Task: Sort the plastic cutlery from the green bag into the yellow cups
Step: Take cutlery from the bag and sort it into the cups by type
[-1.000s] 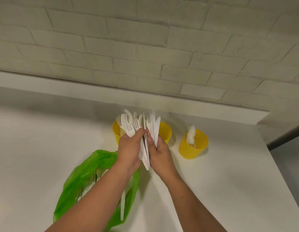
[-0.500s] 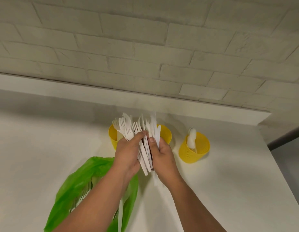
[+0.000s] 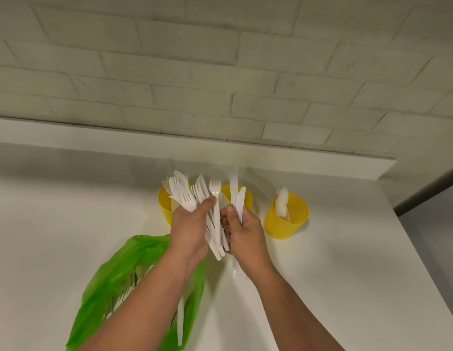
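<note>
My left hand (image 3: 188, 228) grips a fanned bunch of white plastic forks (image 3: 184, 196) above the table. My right hand (image 3: 245, 231) holds white plastic knives (image 3: 237, 196) upright, close beside the forks. Behind the hands stand three yellow cups: the left cup (image 3: 164, 202) and the middle cup (image 3: 245, 198) are partly hidden, and the right cup (image 3: 286, 219) holds white spoons (image 3: 282, 202). A green plastic bag (image 3: 113, 277) lies on the table under my left forearm, with more white cutlery (image 3: 180, 323) in it.
The white table (image 3: 334, 274) ends at a raised white ledge (image 3: 93, 138) below a pale brick wall. Its right edge runs diagonally down at the far right, with a grey floor beyond.
My hands have drawn slightly apart: the knives in my right hand now stand separate from the forks in my left hand. The view has shifted a little.
</note>
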`<state>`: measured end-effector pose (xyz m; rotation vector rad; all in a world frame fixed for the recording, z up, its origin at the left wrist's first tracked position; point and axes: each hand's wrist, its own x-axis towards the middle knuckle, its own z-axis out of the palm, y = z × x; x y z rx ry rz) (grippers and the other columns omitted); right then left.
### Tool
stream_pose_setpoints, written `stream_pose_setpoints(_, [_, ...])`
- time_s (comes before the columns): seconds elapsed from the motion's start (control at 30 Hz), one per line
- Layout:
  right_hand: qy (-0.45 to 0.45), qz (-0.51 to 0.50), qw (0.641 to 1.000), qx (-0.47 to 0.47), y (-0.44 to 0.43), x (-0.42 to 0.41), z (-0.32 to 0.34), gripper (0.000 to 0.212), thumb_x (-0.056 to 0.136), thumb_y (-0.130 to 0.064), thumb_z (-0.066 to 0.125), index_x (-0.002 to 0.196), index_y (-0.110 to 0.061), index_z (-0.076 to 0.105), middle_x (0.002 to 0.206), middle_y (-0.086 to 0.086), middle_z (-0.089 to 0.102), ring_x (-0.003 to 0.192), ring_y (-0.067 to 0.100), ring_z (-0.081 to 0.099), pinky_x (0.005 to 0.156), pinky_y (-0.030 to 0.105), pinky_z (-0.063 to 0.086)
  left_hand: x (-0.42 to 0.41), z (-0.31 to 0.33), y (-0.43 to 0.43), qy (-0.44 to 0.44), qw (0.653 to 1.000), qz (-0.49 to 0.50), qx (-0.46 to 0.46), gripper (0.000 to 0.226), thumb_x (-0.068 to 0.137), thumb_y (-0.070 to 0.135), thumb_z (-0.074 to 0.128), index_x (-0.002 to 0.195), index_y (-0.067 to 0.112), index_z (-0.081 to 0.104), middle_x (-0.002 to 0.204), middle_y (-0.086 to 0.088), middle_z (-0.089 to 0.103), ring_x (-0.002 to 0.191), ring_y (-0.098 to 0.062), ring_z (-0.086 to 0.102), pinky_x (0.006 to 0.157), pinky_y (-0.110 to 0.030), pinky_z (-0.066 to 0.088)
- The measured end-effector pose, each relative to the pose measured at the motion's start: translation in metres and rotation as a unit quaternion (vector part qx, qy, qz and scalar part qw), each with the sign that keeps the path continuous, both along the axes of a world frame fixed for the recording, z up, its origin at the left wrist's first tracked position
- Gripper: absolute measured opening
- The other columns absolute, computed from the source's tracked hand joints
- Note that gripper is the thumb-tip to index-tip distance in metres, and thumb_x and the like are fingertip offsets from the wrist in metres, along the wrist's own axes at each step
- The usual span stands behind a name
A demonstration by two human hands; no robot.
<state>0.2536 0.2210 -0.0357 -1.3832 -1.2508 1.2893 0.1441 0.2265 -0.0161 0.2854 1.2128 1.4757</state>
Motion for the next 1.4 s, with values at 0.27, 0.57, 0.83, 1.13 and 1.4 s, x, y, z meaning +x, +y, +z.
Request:
stream_pose_setpoints(0.27, [0.085, -0.088, 0.992, -0.018, 0.01, 0.006, 0.013, 0.019, 0.106, -0.036, 0.049, 0.1, -0.02, 0.059, 0.056, -0.002, 0.037, 0.044, 0.013, 0.034, 0.042, 0.024, 0.03, -0.009, 0.008, -0.006, 0.026, 0.997, -0.054, 0.04, 0.014, 0.097, 0.006, 0.066, 0.11, 0.005, 0.069, 0.083, -0.017, 0.072, 0.073, -0.026, 0.072, 0.073, -0.039, 0.061])
stream_pose_setpoints(0.57, [0.048, -0.001, 0.999, -0.007, 0.033, 0.016, 0.051, 0.015, 0.091, -0.028, 0.075, 0.105, -0.023, 0.072, 0.046, -0.016, 0.045, 0.043, 0.01, 0.035, 0.042, 0.022, 0.027, -0.016, 0.019, -0.022, 0.043, 0.978, -0.187, 0.078, 0.011, 0.096, 0.007, 0.068, 0.107, 0.006, 0.068, 0.072, -0.012, 0.063, 0.064, -0.021, 0.059, 0.058, -0.029, 0.05])
stream_pose_setpoints(0.83, [0.094, 0.15, 0.981, -0.084, 0.033, 0.028, 0.06, 0.017, 0.088, -0.022, 0.079, 0.097, -0.01, 0.072, 0.063, 0.003, 0.042, 0.043, 0.01, 0.024, 0.039, 0.02, 0.019, -0.028, 0.025, -0.037, 0.066, 0.962, -0.248, 0.089, 0.012, 0.093, 0.008, 0.071, 0.105, 0.012, 0.071, 0.075, -0.012, 0.063, 0.068, -0.022, 0.061, 0.058, -0.03, 0.051])
stream_pose_setpoints(1.13, [0.178, 0.047, 0.979, -0.086, 0.025, 0.026, 0.057, 0.026, 0.092, -0.025, 0.075, 0.108, -0.005, 0.071, 0.064, 0.002, 0.056, 0.044, 0.008, 0.032, 0.036, 0.019, 0.023, -0.029, 0.026, -0.048, 0.059, 0.958, -0.274, 0.068, 0.018, 0.092, 0.017, 0.074, 0.108, 0.009, 0.073, 0.078, -0.015, 0.066, 0.066, -0.022, 0.06, 0.063, -0.028, 0.054])
stream_pose_setpoints(1.4, [0.096, 0.046, 0.991, -0.081, 0.021, 0.016, 0.051, 0.024, 0.092, -0.03, 0.074, 0.096, -0.007, 0.068, 0.053, -0.001, 0.049, 0.039, 0.01, 0.028, 0.037, 0.021, 0.02, -0.026, 0.021, -0.049, 0.024, 0.968, -0.242, 0.057, 0.022, 0.093, 0.012, 0.072, 0.113, 0.002, 0.072, 0.096, -0.021, 0.065, 0.068, -0.021, 0.06, 0.058, -0.026, 0.053])
